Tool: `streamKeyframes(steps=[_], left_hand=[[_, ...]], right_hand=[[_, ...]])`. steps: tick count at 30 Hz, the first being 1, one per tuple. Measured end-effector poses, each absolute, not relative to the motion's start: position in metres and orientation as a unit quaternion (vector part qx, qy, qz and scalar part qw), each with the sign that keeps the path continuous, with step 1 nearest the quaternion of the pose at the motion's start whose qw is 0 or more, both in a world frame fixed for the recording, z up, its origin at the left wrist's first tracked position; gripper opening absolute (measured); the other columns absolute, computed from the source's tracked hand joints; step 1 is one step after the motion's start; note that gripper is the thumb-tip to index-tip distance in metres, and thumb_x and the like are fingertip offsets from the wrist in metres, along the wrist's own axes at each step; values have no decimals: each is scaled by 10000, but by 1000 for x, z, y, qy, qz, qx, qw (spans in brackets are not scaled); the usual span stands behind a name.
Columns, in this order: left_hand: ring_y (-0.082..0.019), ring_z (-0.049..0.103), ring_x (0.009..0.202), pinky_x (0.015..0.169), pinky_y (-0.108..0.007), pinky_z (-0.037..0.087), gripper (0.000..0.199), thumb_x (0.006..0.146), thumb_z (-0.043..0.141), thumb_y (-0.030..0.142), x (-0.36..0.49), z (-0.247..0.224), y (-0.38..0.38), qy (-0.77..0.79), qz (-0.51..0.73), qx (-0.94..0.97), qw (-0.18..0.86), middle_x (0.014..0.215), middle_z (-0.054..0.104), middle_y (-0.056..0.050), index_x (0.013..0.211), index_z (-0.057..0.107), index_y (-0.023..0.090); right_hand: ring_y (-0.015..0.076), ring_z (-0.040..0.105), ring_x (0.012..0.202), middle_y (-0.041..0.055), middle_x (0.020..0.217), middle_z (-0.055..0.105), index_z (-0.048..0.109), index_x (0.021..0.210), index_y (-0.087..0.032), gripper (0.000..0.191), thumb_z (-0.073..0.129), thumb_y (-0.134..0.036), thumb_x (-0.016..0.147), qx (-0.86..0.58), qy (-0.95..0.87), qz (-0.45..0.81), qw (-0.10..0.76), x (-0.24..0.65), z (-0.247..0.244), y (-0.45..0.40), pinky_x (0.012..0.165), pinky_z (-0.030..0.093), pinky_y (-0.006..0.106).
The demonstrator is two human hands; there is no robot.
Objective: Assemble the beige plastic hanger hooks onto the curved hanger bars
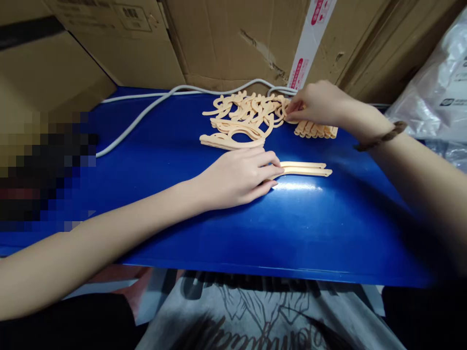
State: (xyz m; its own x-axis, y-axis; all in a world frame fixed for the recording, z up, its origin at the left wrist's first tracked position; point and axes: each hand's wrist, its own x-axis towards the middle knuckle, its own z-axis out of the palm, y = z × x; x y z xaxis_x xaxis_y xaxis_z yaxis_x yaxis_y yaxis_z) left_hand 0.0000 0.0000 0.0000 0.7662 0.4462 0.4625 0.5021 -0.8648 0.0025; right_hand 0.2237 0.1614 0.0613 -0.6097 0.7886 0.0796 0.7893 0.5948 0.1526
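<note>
1. Two slim, peach-coloured, slightly bent strips [306, 171] lie side by side on the worktop, their left ends hidden under fingers.
2. The left hand [242, 177] is palm down, fingers loosely bent and narrowly spread, touching the strips; whether it grips them I cannot tell.
3. Just beyond it lies a stack of curved peach-coloured pieces [233, 142], with a loose heap of similar hooked pieces [251, 107] behind.
4. The right hand [317, 102] reaches down at the heap's right edge, fingers bent; its grasp is hidden. A neat row of peach-coloured pieces [315, 130] lies below it.
5. The worktop [328, 233] is glossy blue, with a white cable [134, 126] along its back.
6. Brown cardboard [226, 48] stands behind; crumpled clear plastic wrapping [434, 87] is at the right.
</note>
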Motion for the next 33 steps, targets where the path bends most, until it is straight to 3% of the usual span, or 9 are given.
streamKeyframes(steps=[3,6,10,13,17,19,24,28,33], left_hand=[[-232,718,1018,895,-354,577,307,1082,501,246,0,0,0,-253,-229,-938,61,1207,765,-106,1220,745,121],[-222,715,1019,898,-345,577,310,1087,491,251,1,1,0,-254,-225,-939,59,1208,764,-103,1219,744,128],[-222,714,1025,896,-346,578,308,1086,493,252,1,1,0,-254,-223,-939,59,1213,761,-104,1221,741,129],[-228,715,1018,888,-351,579,304,1081,502,249,0,0,1,-251,-226,-939,61,1206,763,-101,1224,740,126],[-234,714,1016,894,-353,572,297,1075,513,245,-1,-1,1,-249,-229,-939,66,1202,760,-106,1218,736,113],[-235,713,1031,936,-368,561,284,1074,517,245,0,-1,0,-248,-225,-940,70,1201,759,-105,1220,727,123],[-282,676,1207,985,-418,554,192,1069,523,259,4,3,-5,-304,-265,-914,51,1333,697,-140,1119,668,144],[-257,580,1361,1154,-435,492,217,1090,517,322,4,9,-9,-364,-336,-868,41,1419,629,-135,1228,581,167],[-238,672,1154,949,-402,558,267,1129,413,397,0,6,-7,-376,-393,-837,59,1239,681,-111,1282,487,191]], right_hand=[[222,713,863,137,1033,823,837,1076,-127,354,644,-397,954,-450,-890,-76,-9,223,60,163,775,447,346],[247,712,867,167,970,818,835,982,-107,308,622,-326,943,-445,-883,-146,-7,218,57,158,891,467,439],[217,691,865,147,933,812,803,922,-117,272,584,-277,941,-432,-875,-217,16,214,60,152,929,457,449],[234,687,920,148,1014,808,775,968,-130,251,567,-270,952,-441,-862,-244,48,217,73,146,914,465,437],[326,686,1117,221,1146,759,732,1111,-75,349,455,-260,1007,-436,-857,-257,93,230,89,126,994,453,479],[334,707,1088,224,1085,756,721,1094,-71,354,434,-259,1010,-443,-845,-273,123,240,91,112,958,469,467],[265,694,850,127,876,751,682,997,-218,323,398,-349,1078,-390,-861,-288,153,263,75,69,792,473,432],[208,626,693,78,781,714,663,903,-244,293,455,-364,1070,-283,-896,-312,144,267,62,39,654,451,382],[150,582,644,15,766,682,612,847,-240,198,559,-260,1037,-138,-898,-354,221,268,56,29,600,444,328]])
